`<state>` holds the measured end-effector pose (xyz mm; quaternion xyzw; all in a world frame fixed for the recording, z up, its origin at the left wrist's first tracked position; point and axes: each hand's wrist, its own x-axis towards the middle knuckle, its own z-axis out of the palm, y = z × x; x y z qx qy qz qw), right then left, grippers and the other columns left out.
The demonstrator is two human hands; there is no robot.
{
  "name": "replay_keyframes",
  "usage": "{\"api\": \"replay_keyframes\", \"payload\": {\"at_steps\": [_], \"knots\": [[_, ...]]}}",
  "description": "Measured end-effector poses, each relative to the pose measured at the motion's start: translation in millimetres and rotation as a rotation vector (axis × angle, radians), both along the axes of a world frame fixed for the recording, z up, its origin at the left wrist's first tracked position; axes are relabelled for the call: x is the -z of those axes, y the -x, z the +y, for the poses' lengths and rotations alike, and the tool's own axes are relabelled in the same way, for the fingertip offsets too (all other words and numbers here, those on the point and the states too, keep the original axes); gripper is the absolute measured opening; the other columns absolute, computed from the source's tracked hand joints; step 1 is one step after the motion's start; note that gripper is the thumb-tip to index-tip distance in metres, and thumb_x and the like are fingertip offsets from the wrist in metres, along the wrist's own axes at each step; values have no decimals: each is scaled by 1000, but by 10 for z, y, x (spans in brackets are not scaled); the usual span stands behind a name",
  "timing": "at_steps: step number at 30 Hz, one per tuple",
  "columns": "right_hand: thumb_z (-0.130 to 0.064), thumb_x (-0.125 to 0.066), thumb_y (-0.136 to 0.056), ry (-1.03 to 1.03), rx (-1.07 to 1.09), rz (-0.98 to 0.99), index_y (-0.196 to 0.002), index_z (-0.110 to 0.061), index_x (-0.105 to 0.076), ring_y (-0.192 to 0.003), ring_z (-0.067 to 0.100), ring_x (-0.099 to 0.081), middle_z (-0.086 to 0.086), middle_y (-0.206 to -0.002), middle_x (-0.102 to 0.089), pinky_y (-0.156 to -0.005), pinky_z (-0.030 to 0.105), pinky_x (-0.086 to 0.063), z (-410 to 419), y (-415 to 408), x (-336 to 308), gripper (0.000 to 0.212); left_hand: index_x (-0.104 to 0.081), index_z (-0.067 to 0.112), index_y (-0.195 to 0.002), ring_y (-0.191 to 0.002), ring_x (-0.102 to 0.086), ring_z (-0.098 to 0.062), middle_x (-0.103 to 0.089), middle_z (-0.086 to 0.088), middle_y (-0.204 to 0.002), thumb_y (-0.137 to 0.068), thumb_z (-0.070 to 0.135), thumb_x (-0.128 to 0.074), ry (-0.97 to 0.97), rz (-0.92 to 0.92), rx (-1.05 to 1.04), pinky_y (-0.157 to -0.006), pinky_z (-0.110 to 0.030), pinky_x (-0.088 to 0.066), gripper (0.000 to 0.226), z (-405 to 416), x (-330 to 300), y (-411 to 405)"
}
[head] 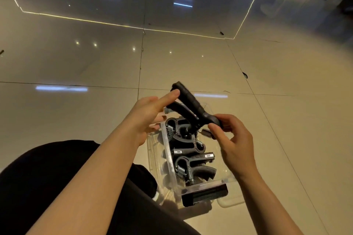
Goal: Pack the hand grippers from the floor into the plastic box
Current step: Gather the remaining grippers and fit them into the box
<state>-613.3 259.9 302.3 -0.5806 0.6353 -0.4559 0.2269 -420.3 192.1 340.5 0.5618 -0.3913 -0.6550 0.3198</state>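
held a black hand gripper (188, 107) above the plastic box (227, 177), right hand (232, 139) pinching its spring end, left hand (150, 114) open with fingers straight along a handle; risked snagging on the packed grippers (188, 150) below and slipping from so light a pinch.

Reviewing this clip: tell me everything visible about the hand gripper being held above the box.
The held hand gripper is black, seemingly plastic, with two handles spreading toward the upper left from a joint at the lower right. It hangs tilted in the air over the far end of the clear plastic box. The right hand pinches its joint end; the left hand touches the handle ends with straight fingers.
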Motion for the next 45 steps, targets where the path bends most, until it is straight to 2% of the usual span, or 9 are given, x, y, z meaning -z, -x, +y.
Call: {"api": "replay_keyframes", "payload": {"at_steps": [6, 9, 13, 18, 26, 28, 31, 40, 45], "knots": [[-20, -61, -89, -160, -34, -97, -88, -32, -65, -85, 15, -61, -5, -88, -68, -71, 30, -48, -31, 259, -200, 12, -6, 43, -145, -139, -12, -15, -7, 11, -154, -68, 54, -72, 968, -830, 340, -106, -44, -28, 102, 33, 122, 84], [-33, -59, -87, -158, -90, 86, -87, -35, -61, -83, 1, -56, -13, -87, -63, -71, 24, -42, -73, 287, -355, 3, -9, 40, -146, -142, -1, -14, -6, 10, -155, -71, 50, -72, 1122, -964, 600, -113, -45, -14, 99, 45, 250, 139], [-38, -53, -82, -114, -117, 205, -87, -31, -61, -85, 3, -55, -12, -88, -63, -72, 25, -44, -137, 269, -517, 11, -38, 26, -140, -133, -35, -26, -43, -4, -141, -53, 37, -87, 1330, -1069, 533, -107, -53, -25, 101, 3, 272, 118], [-38, -53, -81, -81, -145, 120, -88, -30, -65, -87, 14, -59, -11, -86, -66, -78, 34, -47, -175, 266, -606, 16, -48, 20, -130, -122, -47, -33, -55, -10, -125, -59, 28, -84, 1466, -1049, 341, -101, -56, -34, 81, -31, 188, 159], [-48, -65, -73, -40, -20, -132, -116, -39, -53, -101, 2, -59, -11, -108, -61, -81, 22, -49, -124, 198, -606, 46, -55, 18, -127, -98, -60, -26, -61, -5, -111, -55, 32, -83, 1214, -989, 158, -97, -56, -39, 78, 47, 305, 56], [-49, -63, -68, -114, -17, -205, -116, -37, -54, -96, -5, -59, -14, -106, -61, -76, 17, -48, -46, 104, -489, 50, -53, 23, -129, -94, -59, -23, -61, 0, -113, -57, 39, -81, 1062, -964, 118, -86, -44, -47, 79, 88, 343, -56], [-38, -67, -77, -218, -68, -219, -113, -34, -59, -94, -4, -61, -15, -99, -67, -77, 18, -49, 46, -74, -281, 38, -44, 36, -132, -97, -55, -14, -57, 11, -115, -62, 50, -76, 842, -878, 72, -78, -29, -44, 78, 144, 370, -158], [-11, -67, -83, -139, -52, -450, -88, -17, -70, -74, 6, -65, -1, -79, -71, -64, 14, -48, -57, -308, -276, 8, -44, 38, -125, -91, -50, -6, -51, 18, -102, -61, 56, -74, 759, -830, 59, -73, -24, -36, 73, 198, 330, -36], [-12, -71, -80, -37, 18, -303, -87, -22, -71, -79, 8, -67, -5, -81, -72, -72, 21, -51, -87, -183, -429, 12, -41, 39, -131, -110, -50, -8, -49, 18, -118, -50, 72, -67, 445, -317, 103, -92, -32, -45, 91, 193, 249, 17]]}}
